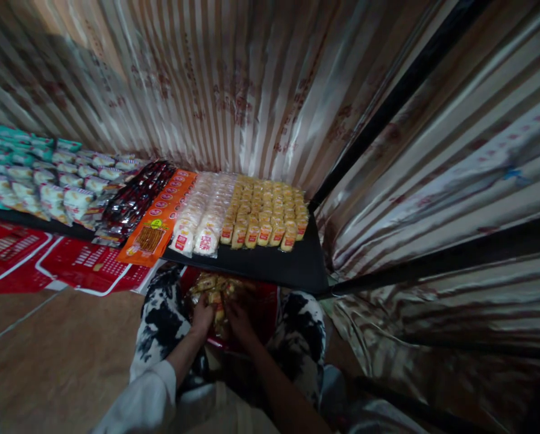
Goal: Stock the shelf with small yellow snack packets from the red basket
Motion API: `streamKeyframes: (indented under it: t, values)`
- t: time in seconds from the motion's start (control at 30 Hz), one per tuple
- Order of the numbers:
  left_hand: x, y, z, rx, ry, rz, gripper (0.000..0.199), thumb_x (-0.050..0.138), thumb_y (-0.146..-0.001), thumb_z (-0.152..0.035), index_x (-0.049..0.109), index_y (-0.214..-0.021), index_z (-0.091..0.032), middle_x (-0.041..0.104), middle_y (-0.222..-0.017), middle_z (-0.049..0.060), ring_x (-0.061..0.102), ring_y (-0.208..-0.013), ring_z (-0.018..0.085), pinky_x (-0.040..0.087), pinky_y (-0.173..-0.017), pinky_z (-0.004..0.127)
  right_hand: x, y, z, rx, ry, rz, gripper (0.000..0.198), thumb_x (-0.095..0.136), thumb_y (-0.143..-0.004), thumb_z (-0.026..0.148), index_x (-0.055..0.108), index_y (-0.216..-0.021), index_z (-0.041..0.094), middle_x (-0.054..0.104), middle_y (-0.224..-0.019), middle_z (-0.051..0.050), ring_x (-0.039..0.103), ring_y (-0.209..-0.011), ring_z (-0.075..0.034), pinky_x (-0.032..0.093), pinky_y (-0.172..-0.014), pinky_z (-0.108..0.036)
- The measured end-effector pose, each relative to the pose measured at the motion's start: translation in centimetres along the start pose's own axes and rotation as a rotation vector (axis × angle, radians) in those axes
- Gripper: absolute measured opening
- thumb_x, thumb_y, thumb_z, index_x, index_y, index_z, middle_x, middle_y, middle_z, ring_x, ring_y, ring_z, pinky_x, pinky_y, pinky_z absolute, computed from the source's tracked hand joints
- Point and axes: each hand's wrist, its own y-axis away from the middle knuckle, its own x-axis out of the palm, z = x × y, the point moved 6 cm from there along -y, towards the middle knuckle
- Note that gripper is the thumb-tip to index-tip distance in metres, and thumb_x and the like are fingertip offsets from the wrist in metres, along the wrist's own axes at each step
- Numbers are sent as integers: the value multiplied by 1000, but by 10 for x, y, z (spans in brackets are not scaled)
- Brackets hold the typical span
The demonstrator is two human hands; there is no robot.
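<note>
Between my knees sits a red container (267,313) holding small wrapped yellow snack cakes (220,325). My left hand (202,314) reaches in from the left, its fingers curled against the wrapped cakes. From the right, my right hand (239,319) reaches into the same heap; shadow and packets hide its fingertips. Just above, on a black shelf (252,265), stand neat rows of the same kind of wrapped yellow cakes (267,211). White wrapped pastries (204,211) in clear packets line up to their left.
Further left on the shelf lie an orange snack bag (155,223), dark red packets (134,196) and white-and-green packets (48,169). Red printed sheets (84,259) hang below the edge. Striped curtain (234,90) and dark poles (387,102) close off the back and right.
</note>
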Motion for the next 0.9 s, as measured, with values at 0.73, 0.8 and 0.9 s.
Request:
streamKeyframes:
  t: [0.73, 0.8, 0.9]
  values:
    - [31, 59, -134, 489, 251, 379, 34, 62, -61, -29, 59, -92, -16, 60, -70, -2, 55, -65, 12, 44, -62, 23, -87, 41, 111, -390, 100, -114, 38, 54, -80, 39, 60, -113, 22, 65, -113, -8, 61, -104, -23, 47, -93, -41]
    - [42, 64, -150, 556, 208, 389, 31, 59, -63, -24, 60, -94, -16, 62, -76, 0, 56, -69, 12, 46, -65, 23, -96, 39, 118, -409, 18, -107, 41, 53, -81, 37, 56, -119, 23, 63, -117, -8, 61, -104, -22, 48, -91, -40]
    - [65, 66, -167, 608, 167, 386, 35, 57, -66, -18, 59, -101, -16, 64, -85, 2, 58, -71, 12, 47, -67, 24, -119, 34, 123, -417, -32, -219, 41, 55, -78, 38, 58, -116, 21, 65, -113, -9, 64, -98, -22, 51, -88, -38]
